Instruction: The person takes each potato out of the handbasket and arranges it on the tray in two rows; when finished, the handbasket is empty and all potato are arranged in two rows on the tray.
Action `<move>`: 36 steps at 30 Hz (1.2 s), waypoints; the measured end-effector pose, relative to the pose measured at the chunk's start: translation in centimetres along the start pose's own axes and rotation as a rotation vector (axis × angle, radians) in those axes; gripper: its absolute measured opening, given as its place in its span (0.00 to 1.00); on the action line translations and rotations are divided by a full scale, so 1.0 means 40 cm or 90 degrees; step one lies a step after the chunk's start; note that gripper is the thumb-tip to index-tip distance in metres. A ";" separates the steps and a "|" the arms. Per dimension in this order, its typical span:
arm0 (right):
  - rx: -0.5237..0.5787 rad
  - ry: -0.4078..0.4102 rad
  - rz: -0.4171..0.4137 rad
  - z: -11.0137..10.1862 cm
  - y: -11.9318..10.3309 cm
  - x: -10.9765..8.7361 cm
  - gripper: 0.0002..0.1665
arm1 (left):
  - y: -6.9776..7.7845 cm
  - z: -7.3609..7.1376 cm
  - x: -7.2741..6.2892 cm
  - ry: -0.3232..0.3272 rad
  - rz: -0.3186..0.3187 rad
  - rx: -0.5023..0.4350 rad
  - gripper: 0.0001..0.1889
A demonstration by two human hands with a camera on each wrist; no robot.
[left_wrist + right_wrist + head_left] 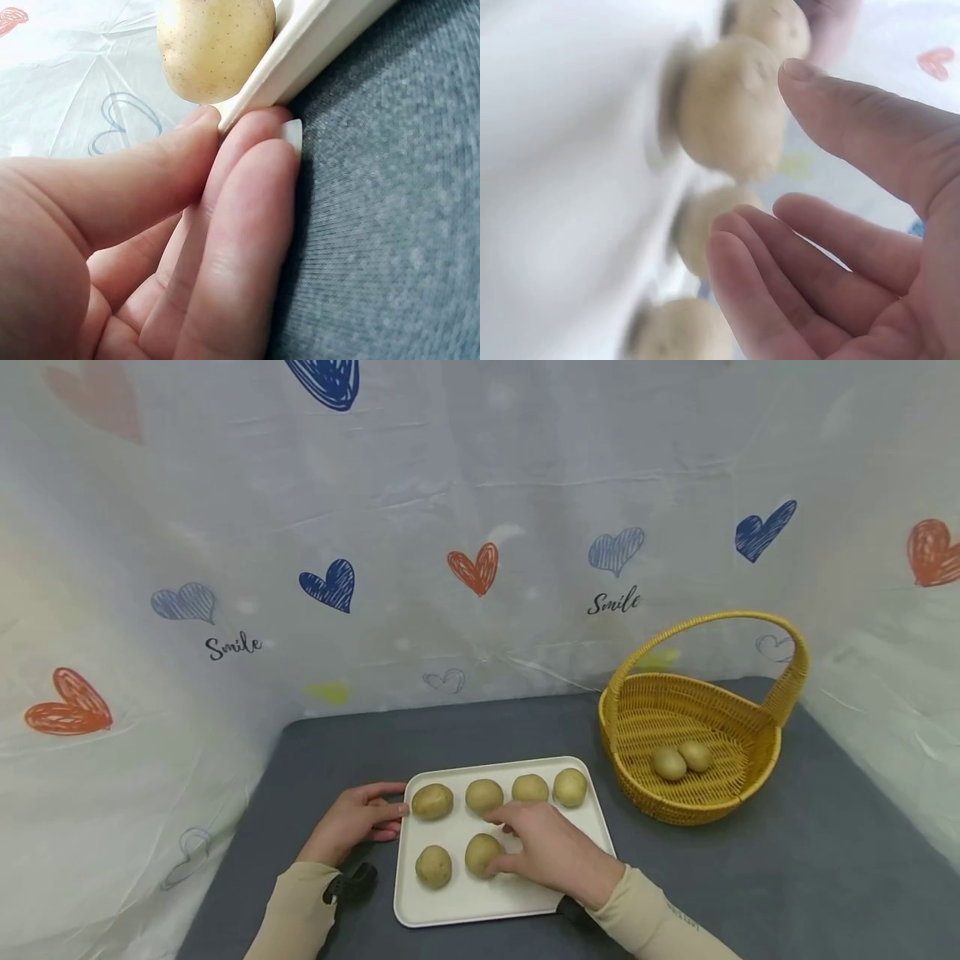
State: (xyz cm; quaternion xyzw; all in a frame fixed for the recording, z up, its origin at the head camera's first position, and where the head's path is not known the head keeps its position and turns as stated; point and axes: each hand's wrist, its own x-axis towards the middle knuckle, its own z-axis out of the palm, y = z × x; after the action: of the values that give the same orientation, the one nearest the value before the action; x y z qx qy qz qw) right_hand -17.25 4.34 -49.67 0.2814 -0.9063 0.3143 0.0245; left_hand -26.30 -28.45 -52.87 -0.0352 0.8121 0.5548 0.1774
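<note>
My left hand pinches the left rim of a white rectangular tray, thumb inside and fingers along the outer wall in the left wrist view. Over the tray, my right hand is spread, its thumb beside the front middle potato. The right wrist view has that potato near the thumb tip, with a gap between the fingers and it. Another potato lies to its left. Several more form the back row, from an oblong potato to a rounder potato at the right corner.
A yellow wicker basket with a tall arched handle stands right of the tray, two potatoes inside. The table has a dark grey cloth. A white curtain printed with hearts hangs behind and at both sides.
</note>
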 end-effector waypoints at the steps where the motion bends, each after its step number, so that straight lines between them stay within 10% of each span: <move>1: 0.010 -0.002 0.007 -0.012 0.001 -0.003 0.30 | 0.000 -0.002 -0.002 0.003 0.000 0.000 0.32; 10: -0.029 0.076 0.037 -0.190 0.082 -0.117 0.24 | -0.006 -0.003 0.001 0.014 -0.013 0.001 0.33; 20: -0.128 0.164 0.186 -0.395 0.258 -0.258 0.27 | -0.010 0.003 0.006 0.021 -0.021 0.014 0.35; 36: -0.142 0.055 0.221 -0.453 0.448 -0.244 0.35 | -0.009 -0.003 0.008 -0.004 -0.019 0.001 0.35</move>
State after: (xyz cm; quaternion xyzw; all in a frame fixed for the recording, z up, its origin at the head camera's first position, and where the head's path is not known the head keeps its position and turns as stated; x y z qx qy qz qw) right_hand -20.87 31.28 -47.26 0.1032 -0.9685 0.2233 0.0397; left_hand -26.53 -28.65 -53.27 -0.0458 0.8116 0.5512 0.1881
